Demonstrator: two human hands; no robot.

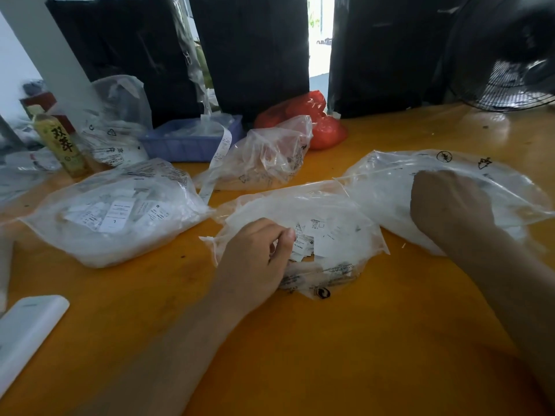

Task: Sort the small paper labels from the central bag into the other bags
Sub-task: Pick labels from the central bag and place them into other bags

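Hands [258, 250] [450, 202] curled, reaching into bags [324, 265]

Packing workroom — orange table [330, 355] | bagged labels [117, 211] (many) | fan [510, 85]

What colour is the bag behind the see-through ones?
Red bag, clearest in the head view.
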